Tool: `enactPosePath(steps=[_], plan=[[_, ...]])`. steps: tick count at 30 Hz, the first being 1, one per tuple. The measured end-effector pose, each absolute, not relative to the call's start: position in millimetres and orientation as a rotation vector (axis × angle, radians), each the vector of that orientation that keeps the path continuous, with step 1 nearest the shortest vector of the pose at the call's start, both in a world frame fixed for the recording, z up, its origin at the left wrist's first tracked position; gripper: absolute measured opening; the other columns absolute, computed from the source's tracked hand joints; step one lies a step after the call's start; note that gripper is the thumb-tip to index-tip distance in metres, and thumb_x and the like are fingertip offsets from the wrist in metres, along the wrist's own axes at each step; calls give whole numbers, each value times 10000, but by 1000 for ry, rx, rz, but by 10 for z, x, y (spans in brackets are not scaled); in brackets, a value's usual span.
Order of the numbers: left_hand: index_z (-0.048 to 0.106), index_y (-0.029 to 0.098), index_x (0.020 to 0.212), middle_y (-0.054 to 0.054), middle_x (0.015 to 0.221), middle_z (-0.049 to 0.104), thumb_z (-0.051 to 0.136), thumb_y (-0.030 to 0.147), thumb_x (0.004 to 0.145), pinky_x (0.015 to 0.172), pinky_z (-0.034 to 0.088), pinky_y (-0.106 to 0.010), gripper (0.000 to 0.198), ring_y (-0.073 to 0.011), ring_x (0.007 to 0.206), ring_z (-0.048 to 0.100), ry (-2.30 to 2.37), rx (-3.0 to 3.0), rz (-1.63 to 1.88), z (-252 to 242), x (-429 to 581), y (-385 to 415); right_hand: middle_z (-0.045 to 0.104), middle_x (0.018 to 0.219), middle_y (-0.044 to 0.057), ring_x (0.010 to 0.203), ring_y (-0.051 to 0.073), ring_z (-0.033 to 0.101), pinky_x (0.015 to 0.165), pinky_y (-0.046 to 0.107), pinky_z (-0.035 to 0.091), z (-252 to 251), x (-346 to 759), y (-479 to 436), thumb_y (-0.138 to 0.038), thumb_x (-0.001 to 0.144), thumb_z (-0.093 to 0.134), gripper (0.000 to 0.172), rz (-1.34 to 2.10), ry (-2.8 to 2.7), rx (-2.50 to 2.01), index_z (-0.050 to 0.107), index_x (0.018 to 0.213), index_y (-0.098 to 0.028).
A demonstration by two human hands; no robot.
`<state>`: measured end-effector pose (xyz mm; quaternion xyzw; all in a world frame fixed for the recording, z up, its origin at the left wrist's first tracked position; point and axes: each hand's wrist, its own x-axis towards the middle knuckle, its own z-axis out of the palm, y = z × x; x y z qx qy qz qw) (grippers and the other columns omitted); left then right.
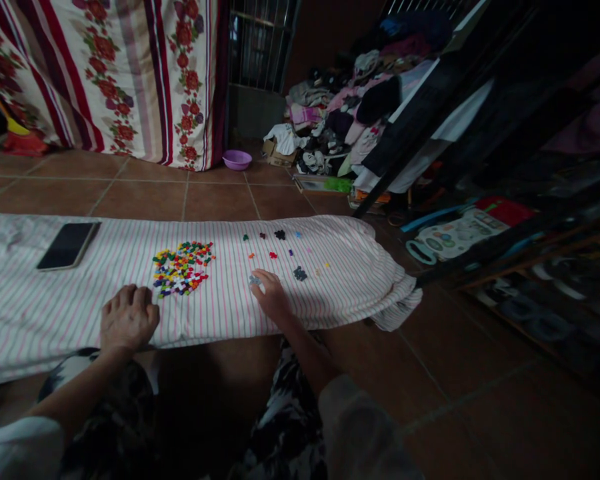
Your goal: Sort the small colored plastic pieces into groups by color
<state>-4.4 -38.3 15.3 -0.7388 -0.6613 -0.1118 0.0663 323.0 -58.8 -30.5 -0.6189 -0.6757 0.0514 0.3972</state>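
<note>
The right hand [271, 293] lies palm down on a striped cloth [55, 307] spread over the tiled floor [145, 197], its fingertips [258, 278] pinched together on a small grey piece [253, 280], though how firmly is hard to tell. Just beyond it, small sorted clusters of pieces [280, 250] sit apart from one another on the cloth, a dark one [300, 273] nearest the hand. The left hand [129, 318] rests on the cloth with fingers curled under, holding nothing visible, just below a loose pile of mixed coloured pieces [181, 268]. Farther left lies a dark phone [68, 245]. Past the cloth, a purple bowl [237, 159] sits on the floor near a heap of clothes [340, 113].
</note>
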Motion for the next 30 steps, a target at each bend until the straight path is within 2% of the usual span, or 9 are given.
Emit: enactPosePath(steps=[12,23,30], plan=[[603,122,1108,-211,1270,582,425,230,894,941,458,-496,299,-334,1200,546,-1938,-2232,-420,101,-72,-367,664,1231,108,1128,253,545,1002,408,439,-345,3055,-567,-182,897,562,326,87,-1755,-1749,707,1189,-181],[609,117,1107,-218,1274,581,422,232,888,943,450,-493,310,-341,1214,540,-1948,-2241,-440,109,-68,-367,690,1112,98,1061,234,584,981,407,458,-413,3026,-474,-156,893,557,247,124,-1767,-1624,753,1040,-192],[603,121,1111,-211,1271,579,392,239,894,940,436,-473,325,-331,1201,542,-1948,-2241,-409,134,-57,-386,688,1162,88,1082,238,596,1002,421,474,-367,3009,-484,-161,885,602,245,149,-1797,-1616,774,1039,-241]])
